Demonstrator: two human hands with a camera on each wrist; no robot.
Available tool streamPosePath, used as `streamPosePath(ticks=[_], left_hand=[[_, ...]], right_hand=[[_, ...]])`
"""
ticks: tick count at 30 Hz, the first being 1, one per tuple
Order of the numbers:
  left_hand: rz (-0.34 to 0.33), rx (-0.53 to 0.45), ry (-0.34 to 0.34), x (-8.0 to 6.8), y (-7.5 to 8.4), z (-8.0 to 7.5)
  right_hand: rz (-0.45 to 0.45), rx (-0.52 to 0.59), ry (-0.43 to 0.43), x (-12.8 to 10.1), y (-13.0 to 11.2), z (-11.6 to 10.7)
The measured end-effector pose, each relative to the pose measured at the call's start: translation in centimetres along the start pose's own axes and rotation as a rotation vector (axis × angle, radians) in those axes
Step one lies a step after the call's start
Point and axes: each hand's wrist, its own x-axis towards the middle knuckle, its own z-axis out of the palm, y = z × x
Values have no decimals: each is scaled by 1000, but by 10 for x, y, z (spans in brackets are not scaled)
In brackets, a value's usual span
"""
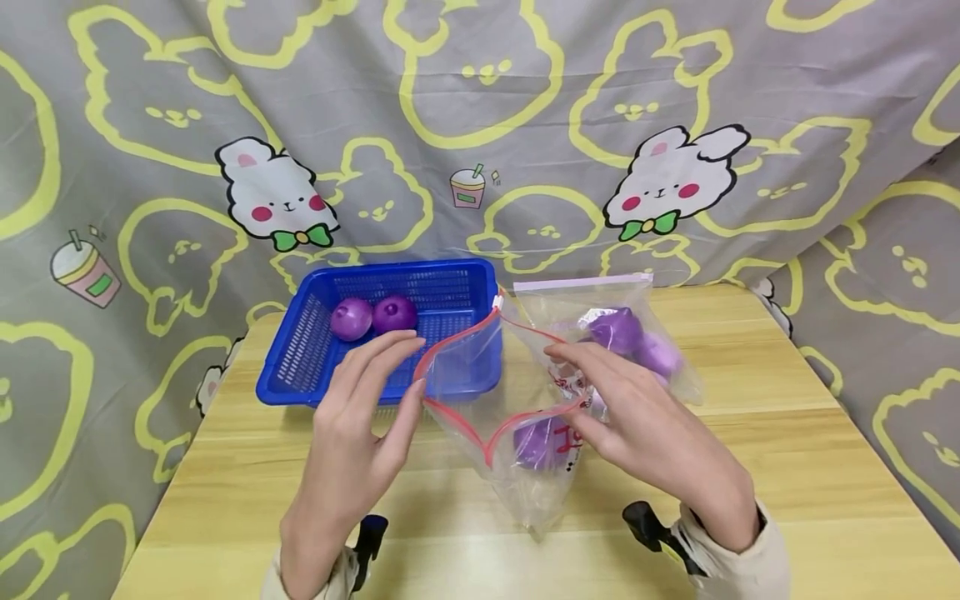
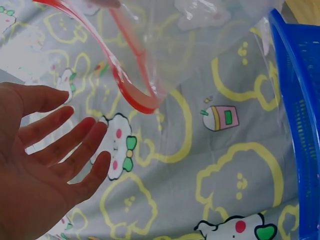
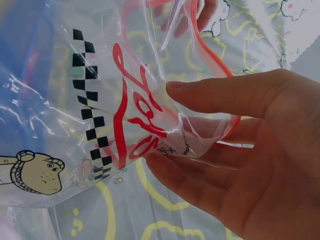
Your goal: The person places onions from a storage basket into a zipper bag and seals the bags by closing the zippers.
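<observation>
A clear zip bag with a red zip edge stands with its mouth spread wide, red lettering on its side. Low in it sits a purple onion-shaped piece. My right hand holds the bag's right edge, the rim running between thumb and fingers; the right wrist view shows the same hand around the printed plastic. By the opposite edge is my left hand, fingers spread and slightly bent. In the left wrist view this hand is apart from the red zip.
Behind my left hand stands a blue plastic basket with two purple onion-shaped pieces inside. Another zip bag, with a pale zip and purple pieces in it, lies at the back right of the wooden table. A patterned curtain hangs behind.
</observation>
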Motion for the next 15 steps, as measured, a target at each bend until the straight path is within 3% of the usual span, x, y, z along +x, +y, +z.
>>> streamPosePath(ticks=[8,15], left_hand=[[-23,-18,33,-1,-18,3],[-107,23,-32,-12,-48,12]], right_hand=[[8,7,-8,0,1,-2],[17,4,-16,-1,4,-2]])
